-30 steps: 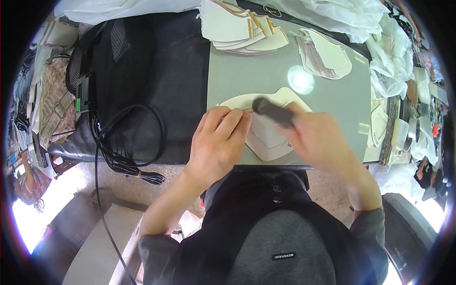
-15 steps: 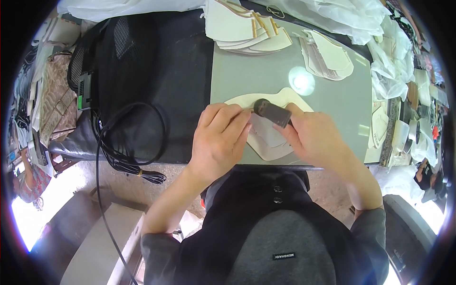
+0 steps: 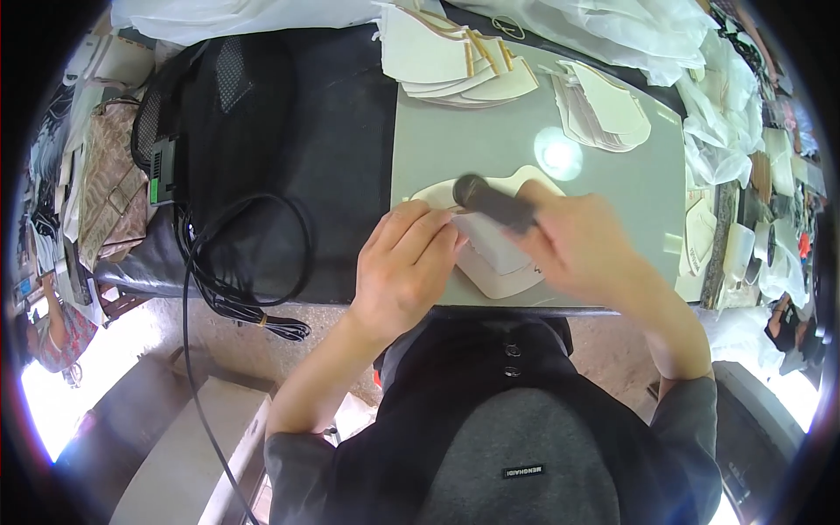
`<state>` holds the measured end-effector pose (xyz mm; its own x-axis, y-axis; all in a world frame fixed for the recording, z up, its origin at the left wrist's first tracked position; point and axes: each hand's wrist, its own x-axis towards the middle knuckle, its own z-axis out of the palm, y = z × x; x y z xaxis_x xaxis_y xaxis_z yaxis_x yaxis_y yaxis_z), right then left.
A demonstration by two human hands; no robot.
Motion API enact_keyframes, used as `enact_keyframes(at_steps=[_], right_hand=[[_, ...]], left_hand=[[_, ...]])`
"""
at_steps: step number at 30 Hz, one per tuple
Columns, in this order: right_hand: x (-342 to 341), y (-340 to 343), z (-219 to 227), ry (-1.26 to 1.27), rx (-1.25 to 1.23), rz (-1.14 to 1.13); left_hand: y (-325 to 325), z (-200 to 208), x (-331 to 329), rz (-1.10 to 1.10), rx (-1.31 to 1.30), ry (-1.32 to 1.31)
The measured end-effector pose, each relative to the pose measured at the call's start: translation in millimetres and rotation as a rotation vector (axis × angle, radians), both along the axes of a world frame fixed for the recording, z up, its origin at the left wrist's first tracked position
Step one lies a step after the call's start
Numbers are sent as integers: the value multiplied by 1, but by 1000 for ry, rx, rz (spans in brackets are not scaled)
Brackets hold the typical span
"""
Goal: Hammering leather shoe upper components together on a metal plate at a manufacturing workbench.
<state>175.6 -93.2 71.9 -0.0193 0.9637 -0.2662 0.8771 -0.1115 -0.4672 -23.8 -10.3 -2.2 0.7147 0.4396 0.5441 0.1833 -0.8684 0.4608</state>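
Note:
A cream-white cut piece (image 3: pixel 499 284) with curved edges lies flat near the front of the grey-green board (image 3: pixel 490 136). On top of it shows a paler greyish-white layer (image 3: pixel 499 247), partly covered by my hands. My left hand (image 3: pixel 407 267) rests at the piece's left side, its thumb and fingertips pinched together at the edge of the layers. In my right hand (image 3: pixel 582 245) is a dark hammer (image 3: pixel 494 199), its rounded end above the piece, close to my left fingertips. The hammer is blurred, and my fingers hide part of it.
Stacks of cream cut pieces (image 3: pixel 429 52) and smaller white pieces (image 3: pixel 604 105) lie at the board's far side. Left of it are a black mesh-backed item (image 3: pixel 236 105) and coiled black cable (image 3: pixel 306 236). Clear plastic sheeting (image 3: pixel 612 35) lines the back. Another person (image 3: pixel 61 328) appears far left.
The hammer has swung slightly up and left, and its angle has changed. My left hand stays pinched at the edge of the piece. The whole view has shifted a little.

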Motion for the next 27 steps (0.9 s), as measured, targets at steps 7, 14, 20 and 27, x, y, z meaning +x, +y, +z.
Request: enact_keyframes(at_steps=[7, 14, 20, 27], right_hand=[[6, 5, -7, 88, 73, 26], [12, -2, 8, 216, 178, -166], [11, -18, -7, -9, 51, -115], [17, -12, 11, 371, 182, -294]], left_hand=[[-1, 3, -1, 111, -172, -17], [5, 4, -3, 62, -138, 82], [6, 6, 2, -6, -58, 99], [26, 12, 5, -121, -192, 78]])
